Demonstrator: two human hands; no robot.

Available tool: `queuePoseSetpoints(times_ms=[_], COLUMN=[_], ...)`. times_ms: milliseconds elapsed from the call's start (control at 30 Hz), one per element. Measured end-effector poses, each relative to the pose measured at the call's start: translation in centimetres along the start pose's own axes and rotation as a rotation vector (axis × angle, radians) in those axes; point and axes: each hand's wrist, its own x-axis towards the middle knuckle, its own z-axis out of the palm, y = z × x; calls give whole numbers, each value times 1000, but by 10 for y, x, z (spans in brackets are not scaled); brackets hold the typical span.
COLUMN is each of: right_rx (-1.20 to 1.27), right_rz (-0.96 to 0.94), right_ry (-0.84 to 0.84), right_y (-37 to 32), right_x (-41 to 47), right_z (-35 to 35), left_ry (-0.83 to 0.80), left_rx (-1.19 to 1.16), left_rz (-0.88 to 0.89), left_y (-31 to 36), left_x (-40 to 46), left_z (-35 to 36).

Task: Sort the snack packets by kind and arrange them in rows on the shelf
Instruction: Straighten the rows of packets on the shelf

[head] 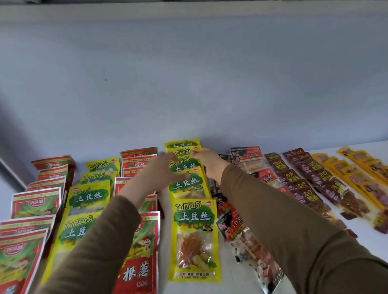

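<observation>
Two hands (208, 163) amid glossy flat packets (196, 238)

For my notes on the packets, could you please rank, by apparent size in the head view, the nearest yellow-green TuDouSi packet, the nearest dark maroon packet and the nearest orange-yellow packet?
1. Yellow-green TuDouSi packet, clearly largest.
2. Orange-yellow packet and dark maroon packet: they look alike and overlap, so no ranking.
The TuDouSi packet lies nearer the camera, which exaggerates it.

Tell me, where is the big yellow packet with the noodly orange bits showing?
The yellow packet lies at the front of the middle yellow row, between the two sleeves, with a red packet on its left and a black packet on its right.
</observation>
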Motion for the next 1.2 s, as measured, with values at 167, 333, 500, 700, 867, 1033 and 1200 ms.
queuePoseSetpoints(times_ms=[167,333,500,700,867,1033,1200], right_rx=[49,110,86,109,100,85,-42], right_rz=[-22,-18,-60,-95,-137,-111,-93], right_ry=[-12,-62,-89,-59,-38,-32,-153], right_y=[2,6,5,4,15,24,24], right_x=[1,3,-2,-4,11,37,23], right_z=[-4,-1,-2,-6,-6,-4,-8], left_ry=[270,208,218,246,273,306,320], left_rx=[-383,-656,-739,-735,-649,-582,-510], left_rz=[-172,-207,-222,-246,-242,-170,-163], left_y=[-20,-26,-27,-28,-30,-35,-41], left_x=[51,73,78,81,82,82,81], left_z=[-19,-3,10,10,10,5,5])
